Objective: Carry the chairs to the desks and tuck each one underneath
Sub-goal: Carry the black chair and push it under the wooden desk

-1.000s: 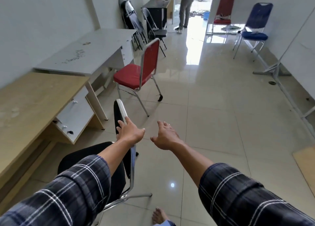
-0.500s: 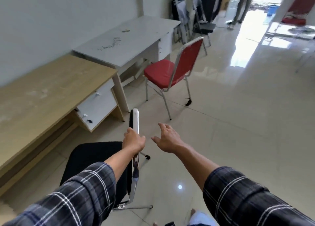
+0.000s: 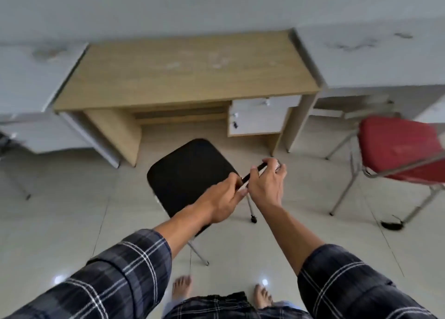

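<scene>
head view: a pale tiled floor (image 3: 72, 217) runs up to a grey-white wall (image 3: 216, 3), with glare spots on the tiles near two bare feet at the bottom edge. three desks stand in a row against the wall: a wooden desk (image 3: 187, 70) in the middle, with a white drawer unit (image 3: 258, 117) hung under its right side, a grey desk (image 3: 31, 78) touching it on the left and another grey desk (image 3: 375, 61) touching it on the right. a red chair (image 3: 397, 145) on a metal frame stands in front of the right grey desk, its seat just short of the desk edge.

the black chair (image 3: 190, 172) stands on the floor in front of the wooden desk's open knee space, seat toward the desk, not yet under the top. its backrest is seen edge-on from above as a thin dark bar. the left hand (image 3: 221, 203) is closed around the nearer end of that top edge, fingers wrapped over it. the right hand (image 3: 266, 184) is clamped on the farther end, thumb on the near side and fingertips (image 3: 271, 161) curled over the far side. both plaid sleeves reach in from below; the frame is somewhat motion-blurred.
</scene>
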